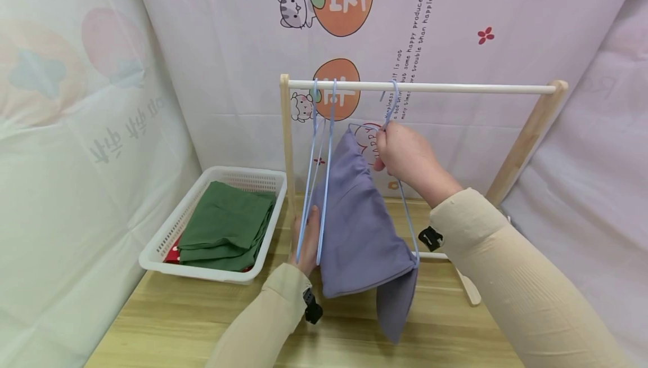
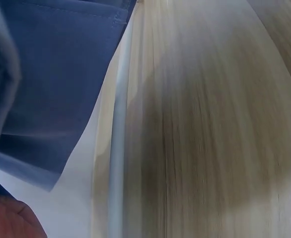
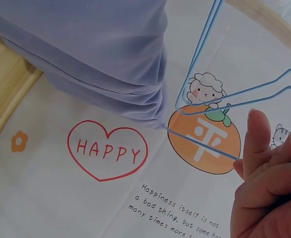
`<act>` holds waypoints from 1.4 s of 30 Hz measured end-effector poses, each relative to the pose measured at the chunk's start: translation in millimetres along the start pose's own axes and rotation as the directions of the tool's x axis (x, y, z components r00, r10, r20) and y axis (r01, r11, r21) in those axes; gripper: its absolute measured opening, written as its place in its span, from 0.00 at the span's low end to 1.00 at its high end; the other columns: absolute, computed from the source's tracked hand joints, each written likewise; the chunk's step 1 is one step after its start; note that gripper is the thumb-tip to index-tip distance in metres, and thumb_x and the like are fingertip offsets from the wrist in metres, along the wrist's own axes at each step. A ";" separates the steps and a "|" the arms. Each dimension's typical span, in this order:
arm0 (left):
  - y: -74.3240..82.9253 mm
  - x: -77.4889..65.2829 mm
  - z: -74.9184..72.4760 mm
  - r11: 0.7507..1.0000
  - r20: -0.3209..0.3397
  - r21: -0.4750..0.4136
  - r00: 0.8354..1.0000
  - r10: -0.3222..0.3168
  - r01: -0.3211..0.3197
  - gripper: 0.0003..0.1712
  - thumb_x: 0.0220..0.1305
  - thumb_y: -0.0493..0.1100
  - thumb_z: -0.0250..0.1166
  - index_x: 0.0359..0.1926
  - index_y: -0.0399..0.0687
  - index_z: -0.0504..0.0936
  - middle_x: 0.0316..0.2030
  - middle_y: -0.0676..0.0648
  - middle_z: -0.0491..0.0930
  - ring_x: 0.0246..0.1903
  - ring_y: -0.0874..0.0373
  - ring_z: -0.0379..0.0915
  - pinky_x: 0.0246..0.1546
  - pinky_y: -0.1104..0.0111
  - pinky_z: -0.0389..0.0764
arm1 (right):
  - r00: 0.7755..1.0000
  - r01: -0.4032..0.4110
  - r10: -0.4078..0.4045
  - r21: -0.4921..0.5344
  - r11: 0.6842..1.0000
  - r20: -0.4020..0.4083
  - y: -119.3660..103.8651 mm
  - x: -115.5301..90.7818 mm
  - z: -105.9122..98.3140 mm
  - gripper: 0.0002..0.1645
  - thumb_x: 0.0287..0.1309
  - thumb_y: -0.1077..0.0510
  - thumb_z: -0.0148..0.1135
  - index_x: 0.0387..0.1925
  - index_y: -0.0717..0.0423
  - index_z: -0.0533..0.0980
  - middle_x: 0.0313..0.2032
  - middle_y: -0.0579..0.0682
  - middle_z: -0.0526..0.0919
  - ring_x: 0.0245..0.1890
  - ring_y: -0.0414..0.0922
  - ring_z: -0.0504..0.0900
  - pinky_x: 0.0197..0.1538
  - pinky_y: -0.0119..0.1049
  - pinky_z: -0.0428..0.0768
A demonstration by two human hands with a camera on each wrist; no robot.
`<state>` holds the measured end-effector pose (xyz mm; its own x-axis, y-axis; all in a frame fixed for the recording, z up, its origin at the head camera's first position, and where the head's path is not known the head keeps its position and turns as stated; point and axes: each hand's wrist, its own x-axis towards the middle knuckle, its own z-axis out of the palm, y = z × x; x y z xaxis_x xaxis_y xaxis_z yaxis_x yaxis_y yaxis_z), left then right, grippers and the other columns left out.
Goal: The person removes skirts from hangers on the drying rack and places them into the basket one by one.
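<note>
A folded purple cloth (image 1: 361,221) hangs over a light-blue wire hanger (image 1: 408,216), its front corner drooping low. The hanger's hook sits over the rack's white rod (image 1: 430,87). My right hand (image 1: 407,151) grips this hanger just below the hook; the right wrist view shows its fingers (image 3: 258,136) curled by the wire. Behind two bare blue hangers (image 1: 326,188), my left hand (image 1: 307,238) is at the cloth's left edge, thumb upward, most fingers hidden. In the left wrist view, cloth runs down into the left hand (image 2: 11,218).
Left of the rack, a white plastic basket (image 1: 152,255) contains folded green cloth (image 1: 228,221) and something red with white spots (image 1: 172,254). Wooden posts (image 1: 287,148) support the rod. A lower white bar (image 1: 432,255) runs close over the wooden table (image 1: 167,323). Printed white fabric (image 1: 228,47) encloses the space.
</note>
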<state>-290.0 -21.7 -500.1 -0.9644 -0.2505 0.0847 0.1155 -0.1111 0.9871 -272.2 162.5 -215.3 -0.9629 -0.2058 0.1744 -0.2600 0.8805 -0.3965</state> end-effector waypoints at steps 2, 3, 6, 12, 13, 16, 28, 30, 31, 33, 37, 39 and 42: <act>7.4 -4.0 -1.2 0.999 0.020 -0.015 0.999 0.040 -0.040 0.27 0.80 0.59 0.54 0.23 0.52 0.64 0.18 0.53 0.59 0.19 0.57 0.56 0.23 0.65 0.66 | 1.000 0.001 -0.001 -0.005 1.000 0.001 0.1 0.2 0.1 0.23 0.81 0.52 0.31 0.46 0.60 0.73 0.28 0.49 0.89 0.23 0.46 0.82 0.42 0.49 0.78; 11.6 -6.4 -1.5 0.998 0.022 -0.018 0.998 0.056 -0.056 0.27 0.81 0.55 0.53 0.23 0.50 0.64 0.17 0.52 0.58 0.18 0.57 0.55 0.21 0.65 0.65 | 1.000 0.001 -0.001 -0.008 1.000 0.001 0.1 0.3 0.2 0.24 0.81 0.52 0.31 0.45 0.60 0.73 0.28 0.49 0.89 0.23 0.46 0.82 0.42 0.49 0.78; 23.9 -14.3 -0.8 0.997 0.002 -0.007 0.997 0.077 -0.077 0.24 0.81 0.47 0.54 0.23 0.47 0.66 0.17 0.52 0.59 0.18 0.57 0.56 0.21 0.65 0.64 | 1.000 -0.003 0.003 -0.016 1.000 0.003 0.0 0.3 0.0 0.24 0.81 0.51 0.30 0.44 0.59 0.73 0.28 0.49 0.89 0.23 0.46 0.82 0.41 0.49 0.78; 36.8 -27.3 -0.3 0.996 -0.030 0.035 0.997 0.078 -0.077 0.21 0.80 0.43 0.54 0.25 0.43 0.66 0.19 0.51 0.59 0.19 0.57 0.55 0.23 0.66 0.63 | 1.000 -0.016 0.015 -0.020 1.000 -0.001 -0.6 0.5 -0.5 0.24 0.81 0.51 0.30 0.44 0.59 0.73 0.27 0.48 0.88 0.23 0.46 0.82 0.39 0.47 0.77; 38.1 -29.3 -1.1 0.996 -0.022 0.035 0.997 0.080 -0.079 0.21 0.80 0.43 0.54 0.25 0.43 0.65 0.19 0.50 0.59 0.19 0.57 0.55 0.24 0.66 0.63 | 1.000 -0.019 0.019 -0.019 1.000 -0.002 -0.8 0.2 -0.8 0.24 0.81 0.51 0.30 0.45 0.59 0.73 0.27 0.48 0.88 0.23 0.46 0.82 0.39 0.47 0.77; 40.5 -33.5 -3.1 0.991 -0.016 0.079 0.993 0.114 -0.112 0.20 0.80 0.43 0.53 0.26 0.42 0.66 0.21 0.49 0.61 0.21 0.57 0.57 0.28 0.65 0.66 | 1.000 -0.027 0.027 -0.014 1.000 -0.004 -1.3 -0.7 -1.8 0.24 0.81 0.52 0.31 0.46 0.60 0.73 0.27 0.48 0.88 0.23 0.46 0.82 0.39 0.46 0.77; 50.4 -41.5 -6.0 0.905 -0.011 0.366 0.971 0.237 -0.217 0.18 0.82 0.47 0.51 0.43 0.36 0.77 0.30 0.41 0.76 0.29 0.51 0.71 0.36 0.59 0.75 | 0.999 -0.034 0.034 -0.034 0.999 -0.005 1.3 -0.9 -3.7 0.24 0.80 0.52 0.31 0.45 0.59 0.73 0.26 0.48 0.88 0.22 0.47 0.82 0.37 0.45 0.75; 51.4 -45.2 -6.5 0.886 -0.014 0.393 0.961 0.275 -0.247 0.17 0.82 0.48 0.51 0.46 0.36 0.77 0.32 0.40 0.78 0.31 0.49 0.74 0.37 0.57 0.76 | 0.999 -0.034 0.033 -0.039 0.999 -0.008 2.0 -0.9 -3.9 0.24 0.80 0.51 0.31 0.46 0.59 0.73 0.26 0.47 0.89 0.22 0.47 0.82 0.37 0.45 0.75; 51.9 -47.0 -6.7 0.877 -0.014 0.401 0.956 0.294 -0.264 0.17 0.82 0.47 0.51 0.48 0.36 0.76 0.34 0.40 0.79 0.33 0.49 0.75 0.38 0.56 0.77 | 0.999 -0.034 0.033 -0.041 0.999 -0.009 2.2 -1.0 -4.1 0.24 0.80 0.51 0.30 0.46 0.59 0.73 0.26 0.47 0.89 0.22 0.47 0.82 0.37 0.45 0.75; 53.1 -50.3 -7.1 0.867 -0.004 0.407 0.948 0.317 -0.288 0.16 0.82 0.46 0.51 0.50 0.36 0.76 0.34 0.39 0.78 0.34 0.48 0.75 0.39 0.56 0.77 | 0.999 -0.034 0.034 -0.045 0.998 -0.008 2.4 -1.2 -4.6 0.24 0.80 0.51 0.30 0.46 0.59 0.73 0.26 0.47 0.89 0.22 0.47 0.82 0.37 0.45 0.74; 57.0 -54.5 -7.6 0.863 0.018 0.392 0.941 0.338 -0.318 0.13 0.81 0.46 0.53 0.49 0.39 0.75 0.32 0.43 0.76 0.33 0.53 0.73 0.38 0.58 0.77 | 0.999 -0.035 0.035 -0.048 0.998 -0.004 2.4 -2.2 -5.7 0.24 0.80 0.51 0.30 0.45 0.59 0.73 0.26 0.47 0.89 0.23 0.47 0.82 0.37 0.45 0.74; 58.9 -56.4 -7.6 0.869 0.028 0.365 0.937 0.349 -0.335 0.12 0.81 0.46 0.55 0.49 0.41 0.76 0.31 0.44 0.75 0.31 0.55 0.71 0.37 0.60 0.76 | 0.999 -0.035 0.035 -0.048 0.998 -0.004 2.3 -2.8 -6.2 0.24 0.80 0.51 0.31 0.45 0.59 0.73 0.27 0.47 0.89 0.24 0.47 0.82 0.38 0.45 0.74; 61.8 -60.7 -8.1 0.866 0.041 0.337 0.925 0.378 -0.369 0.11 0.81 0.47 0.55 0.47 0.42 0.76 0.29 0.46 0.74 0.29 0.57 0.70 0.34 0.62 0.76 | 0.999 -0.035 0.035 -0.052 0.998 -0.005 2.7 -3.0 -6.7 0.23 0.80 0.51 0.31 0.45 0.59 0.73 0.27 0.47 0.89 0.24 0.47 0.82 0.37 0.44 0.74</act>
<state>-222.4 -21.2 -445.3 -0.8581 -0.2345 0.4569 0.3756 0.3201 0.8697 -269.6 168.3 -210.9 -0.9710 -0.1727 0.1653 -0.2220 0.9082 -0.3548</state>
